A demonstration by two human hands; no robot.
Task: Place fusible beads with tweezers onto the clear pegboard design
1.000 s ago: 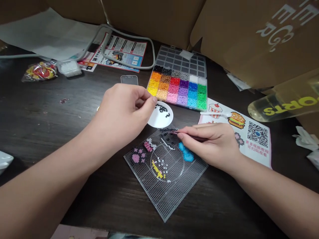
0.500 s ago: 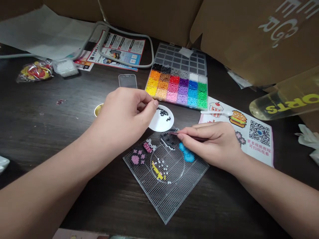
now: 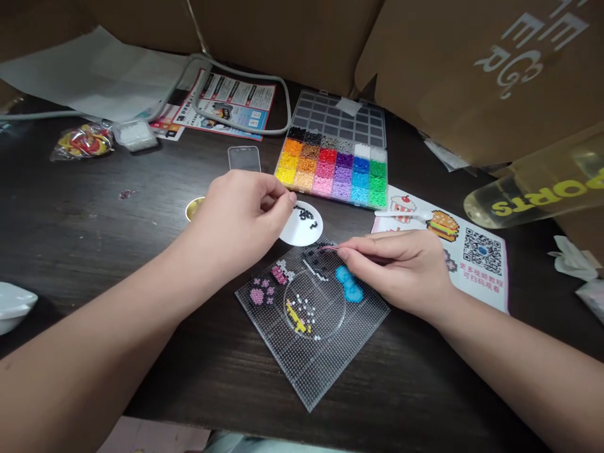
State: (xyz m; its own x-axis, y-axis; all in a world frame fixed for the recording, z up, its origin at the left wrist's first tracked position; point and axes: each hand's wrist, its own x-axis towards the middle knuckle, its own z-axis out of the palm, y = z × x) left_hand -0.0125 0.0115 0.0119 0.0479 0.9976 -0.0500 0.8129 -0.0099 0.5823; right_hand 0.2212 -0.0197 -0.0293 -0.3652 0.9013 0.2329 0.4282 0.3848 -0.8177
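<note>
You are working at a dark wood-grained table [image 3: 198, 377] that is serving as a small hobby-craft spot, though the kind of room is staying unclear, for a compartment box [image 3: 314, 113] of coloured beads [image 3: 325, 170], a clear pegboard [image 3: 311, 374] and a printed pattern sheet [image 3: 481, 251] are lying across it.

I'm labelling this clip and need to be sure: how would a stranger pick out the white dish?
Find the open bead box, then the clear pegboard nearer the camera. Between them, close by the left hand, sits a round white dish. Unlike the many-coloured box, it shows only black beads.
</note>
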